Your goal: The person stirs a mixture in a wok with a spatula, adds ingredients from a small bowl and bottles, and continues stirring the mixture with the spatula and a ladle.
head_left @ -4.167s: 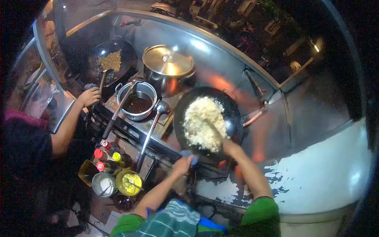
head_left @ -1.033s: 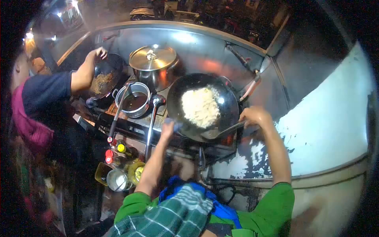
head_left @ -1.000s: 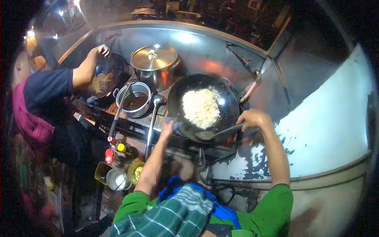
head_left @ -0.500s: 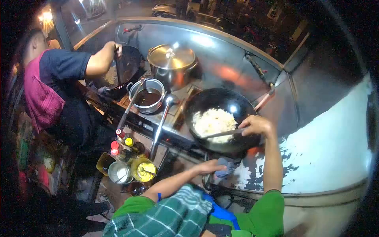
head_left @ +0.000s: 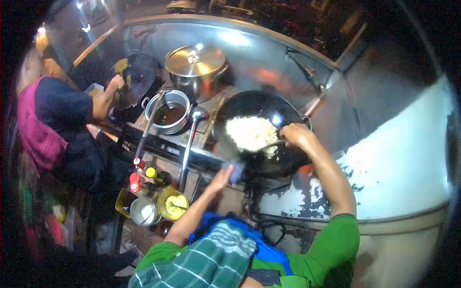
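My right hand (head_left: 295, 134) is closed around the handle of a spatula (head_left: 270, 145), whose blade is dark against the black wok (head_left: 245, 102). A mound of pale, rice-like food (head_left: 249, 134) lies inside the wok, with loose bits scattered toward my right hand. At the wok's near left rim, my left hand (head_left: 222, 177) grips a folded grey-blue cloth (head_left: 235, 173). The cloth sits right by the rim, and part of it is hidden behind my fingers.
Left of the wok are a ladle (head_left: 193, 127), a pot of dark liquid (head_left: 172, 108) and a large lidded pot (head_left: 194, 69). Bottles (head_left: 151, 172) and a yellow tub (head_left: 174, 206) stand nearer. A co-worker (head_left: 62, 110) works at another wok (head_left: 139, 72).
My left hand and the cloth have moved left along the wok's near side. The spatula has swept through the food, spreading bits. The co-worker's arm has lowered, and food shows above their wok.
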The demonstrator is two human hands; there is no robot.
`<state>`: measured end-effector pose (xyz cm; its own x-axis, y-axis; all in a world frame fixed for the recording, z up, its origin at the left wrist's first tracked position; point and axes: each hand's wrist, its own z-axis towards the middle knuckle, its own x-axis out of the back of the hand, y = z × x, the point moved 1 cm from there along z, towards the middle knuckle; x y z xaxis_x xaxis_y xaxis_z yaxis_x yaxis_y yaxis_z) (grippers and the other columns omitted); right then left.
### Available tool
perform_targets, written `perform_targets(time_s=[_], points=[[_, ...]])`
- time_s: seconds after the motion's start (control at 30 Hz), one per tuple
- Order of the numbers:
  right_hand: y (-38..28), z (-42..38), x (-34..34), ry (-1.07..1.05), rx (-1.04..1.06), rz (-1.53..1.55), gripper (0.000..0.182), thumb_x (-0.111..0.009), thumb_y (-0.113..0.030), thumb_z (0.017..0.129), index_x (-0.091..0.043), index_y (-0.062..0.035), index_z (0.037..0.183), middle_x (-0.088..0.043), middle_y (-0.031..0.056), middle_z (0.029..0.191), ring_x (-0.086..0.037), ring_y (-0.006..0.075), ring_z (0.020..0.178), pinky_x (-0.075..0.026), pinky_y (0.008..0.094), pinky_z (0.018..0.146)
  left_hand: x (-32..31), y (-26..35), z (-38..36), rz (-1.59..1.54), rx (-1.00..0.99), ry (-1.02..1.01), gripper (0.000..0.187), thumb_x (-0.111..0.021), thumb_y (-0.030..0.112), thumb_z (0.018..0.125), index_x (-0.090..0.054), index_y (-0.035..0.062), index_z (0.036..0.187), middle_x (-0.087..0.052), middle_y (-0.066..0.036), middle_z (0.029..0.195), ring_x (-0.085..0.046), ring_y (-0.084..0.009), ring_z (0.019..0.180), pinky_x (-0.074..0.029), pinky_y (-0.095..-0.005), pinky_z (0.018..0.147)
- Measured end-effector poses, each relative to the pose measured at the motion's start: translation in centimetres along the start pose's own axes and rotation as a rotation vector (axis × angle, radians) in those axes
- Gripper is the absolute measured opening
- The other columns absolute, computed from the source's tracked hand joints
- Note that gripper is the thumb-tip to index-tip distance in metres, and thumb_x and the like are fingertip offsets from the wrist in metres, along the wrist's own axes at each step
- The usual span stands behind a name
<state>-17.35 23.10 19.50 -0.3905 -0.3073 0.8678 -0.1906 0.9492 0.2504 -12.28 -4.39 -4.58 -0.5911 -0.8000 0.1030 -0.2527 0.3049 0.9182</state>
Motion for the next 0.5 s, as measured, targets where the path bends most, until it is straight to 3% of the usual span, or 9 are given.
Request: perform_targets(time_s=[0.07,0.1,0.17,0.23,0.33,0.4,0.47,0.5], points=[[0.6,-1.4,1.8,-0.059,-0.135,-0.019,0.017,-0.06,-0.021,0.08,-0.069,-0.0172,0.094,-0.07,0.0048,0.083,-0.066,0.0231,0.085,-0.05,0.0386,0.073,1.1,-0.2,3.7,0.136,-0.168,0.209,0.081,-0.026,0.067,0.088,-0.065,-0.0033,0.097,-0.062,-0.026,0.096,-0.058,-0.036,0.098,-0.042,-0.043,0.088],[0.7,-3.7,4.0,0.011,-0.085,-0.043,0.021,-0.053,-0.017,0.083,-0.071,-0.0089,0.089,-0.069,0.0121,0.095,-0.067,0.0273,0.089,-0.052,0.0407,0.073,1.9,-1.6,6.4,0.186,-0.148,0.221,0.081,-0.028,0.067,0.087,-0.065,-0.0042,0.099,-0.061,-0.029,0.099,-0.056,-0.038,0.102,-0.041,-0.0433,0.09],[0.0,-6.1,6.5,-0.017,-0.155,-0.161,0.021,-0.052,-0.017,0.084,-0.071,-0.0121,0.088,-0.069,0.0103,0.094,-0.067,0.0244,0.09,-0.052,0.0388,0.074,2.5,-5.6,11.8,0.245,-0.093,0.23,0.081,-0.032,0.067,0.086,-0.064,-0.0059,0.102,-0.058,-0.033,0.105,-0.053,-0.0421,0.109,-0.039,-0.0438,0.095],[-1.3,-6.2,4.9,0.054,-0.166,-0.219,0.021,-0.051,-0.016,0.084,-0.072,-0.012,0.087,-0.07,0.01,0.092,-0.068,0.0252,0.087,-0.052,0.0391,0.075,2.7,-4.7,12.0,0.199,-0.147,0.251,0.077,-0.036,0.065,0.086,-0.065,-0.0051,0.099,-0.059,-0.032,0.103,-0.054,-0.0417,0.108,-0.04,-0.0441,0.094],[-0.8,-1.2,-2.6,0.107,-0.14,-0.163,0.019,-0.053,-0.014,0.083,-0.071,-0.0111,0.086,-0.069,0.0121,0.094,-0.068,0.0283,0.084,-0.053,0.0402,0.074,0.3,0.5,6.1,0.207,-0.052,0.182,0.065,-0.042,0.056,0.087,-0.066,-0.0034,0.095,-0.061,-0.03,0.101,-0.059,-0.0412,0.096,-0.044,-0.0444,0.087],[1.1,-2.8,-1.6,0.151,-0.123,-0.127,0.018,-0.054,-0.014,0.082,-0.071,-0.0124,0.086,-0.069,0.0119,0.092,-0.068,0.0286,0.084,-0.053,0.0394,0.07,-2.6,1.0,4.0,0.125,-0.103,0.5,0.053,-0.044,0.045,0.09,-0.062,-0.0028,0.1,-0.062,-0.027,0.1,-0.062,-0.0418,0.078,-0.047,-0.0467,0.077],[1.2,-7.5,3.9,0.062,-0.08,-0.003,0.018,-0.056,-0.018,0.081,-0.072,-0.0174,0.09,-0.069,0.0103,0.091,-0.067,0.027,0.088,-0.052,0.0382,0.075,-7.9,-1.4,4.4,0.025,-0.419,0.833,0.047,-0.046,0.04,0.092,-0.057,-0.0033,0.107,-0.064,-0.023,0.095,-0.064,-0.0374,0.068,-0.048,-0.0462,0.069],[0.9,-8.1,5.0,0.002,-0.098,0.019,0.018,-0.058,-0.018,0.08,-0.072,-0.0187,0.091,-0.069,0.0098,0.091,-0.066,0.0265,0.088,-0.051,0.0378,0.076,-9.2,0.9,2.8,-0.136,-0.327,0.611,0.046,-0.047,0.039,0.092,-0.057,-0.0034,0.108,-0.065,-0.02,0.091,-0.064,-0.0343,0.069,-0.048,-0.0445,0.069]])
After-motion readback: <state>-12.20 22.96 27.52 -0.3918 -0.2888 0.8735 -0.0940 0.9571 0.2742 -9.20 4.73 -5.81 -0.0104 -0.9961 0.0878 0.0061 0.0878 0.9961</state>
